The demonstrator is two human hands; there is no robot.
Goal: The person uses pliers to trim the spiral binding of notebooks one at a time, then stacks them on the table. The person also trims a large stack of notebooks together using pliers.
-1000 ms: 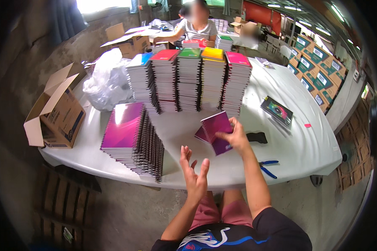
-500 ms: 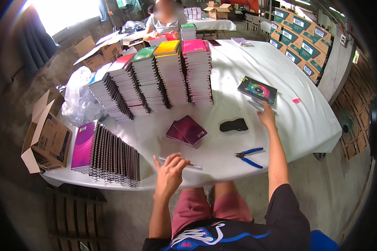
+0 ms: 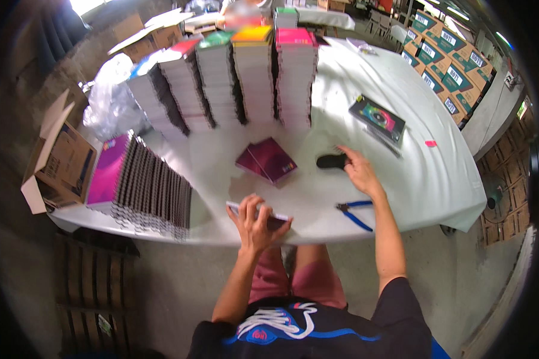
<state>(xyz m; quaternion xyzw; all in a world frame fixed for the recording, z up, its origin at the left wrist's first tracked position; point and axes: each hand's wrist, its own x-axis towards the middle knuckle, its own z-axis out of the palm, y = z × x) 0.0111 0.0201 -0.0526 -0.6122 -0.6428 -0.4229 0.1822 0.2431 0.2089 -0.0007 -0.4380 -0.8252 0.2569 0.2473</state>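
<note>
My left hand (image 3: 256,222) is closed around a thin purple notebook (image 3: 276,223), held on edge at the table's near side with its white page edge upward. My right hand (image 3: 360,172) is over the table beside a black pouch-like object (image 3: 329,161). Its fingertips pinch a thin, blurred, wire-like piece (image 3: 336,148). Two purple notebooks (image 3: 272,159) lie overlapping in front of my hands. Blue-handled pliers (image 3: 356,214) rest open below my right hand. Farther right lie a black notebook (image 3: 377,116) with a colourful round print and loose spiral coils (image 3: 384,141) along its near edge.
Tall stacks of notebooks (image 3: 256,84) with variously coloured covers stand at the back. A leaning row of spiral-bound purple notebooks (image 3: 153,185), an open carton (image 3: 66,164) and a plastic bag (image 3: 111,102) are at left. A small red piece (image 3: 431,143) lies at right; stacked cartons (image 3: 446,66) stand beyond.
My right hand has drawn back from the coils by the black notebook, toward the black pouch-like object. My left hand has turned the purple notebook, showing some cover. The view has tilted downward.
</note>
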